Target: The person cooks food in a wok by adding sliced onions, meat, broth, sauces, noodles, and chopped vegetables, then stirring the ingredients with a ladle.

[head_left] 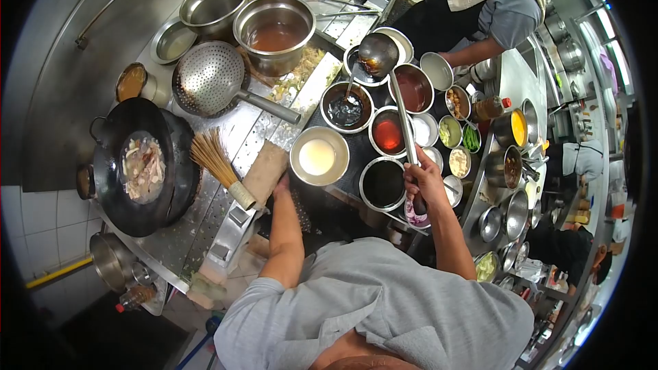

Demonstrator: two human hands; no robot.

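My right hand (pixel 423 181) is wrapped round the long handle of a metal ladle (pixel 378 54), whose dark, sauce-stained bowl is over the pots at the top middle. Below that hand stands a pot of dark liquid (pixel 382 183); a pot of red liquid (pixel 388 135) is to its left. My left hand (pixel 282 186) is low at the counter's edge, beside a folded brown cloth (pixel 265 173); its fingers are mostly hidden. A bowl of pale liquid (pixel 319 156) stands just right of it. At the left, a black wok (pixel 130 212) holds sliced food in liquid (pixel 143 171).
A bamboo brush (pixel 221 164) lies between the wok and the cloth. A perforated strainer (pixel 209 79) and a steel pot of brownish liquid (pixel 274 32) stand behind. At the upper right a co-worker (pixel 507 10) reaches to a white bowl (pixel 436 71). Ingredient bowls line the right side.
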